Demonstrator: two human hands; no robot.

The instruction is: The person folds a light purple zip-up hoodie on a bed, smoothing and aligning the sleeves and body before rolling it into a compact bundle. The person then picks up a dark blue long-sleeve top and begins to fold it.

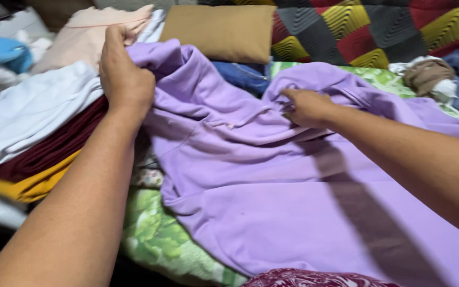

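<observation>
A large lilac hooded sweatshirt [272, 202] lies spread over a green floral bedsheet [155, 234]. My left hand [125, 74] is closed on the sweatshirt's upper left edge, near the hood, and lifts that fold slightly. My right hand [306, 106] rests on the cloth near the neckline, fingers pinching a fold beside the drawstring [240, 119]. Both forearms reach in from the bottom of the view.
A stack of folded clothes [33, 133] in white, maroon and yellow sits at the left. A tan pillow [219, 32] and a patterned red, yellow and grey blanket [378, 32] lie behind. Crumpled garments [431, 77] sit at the far right.
</observation>
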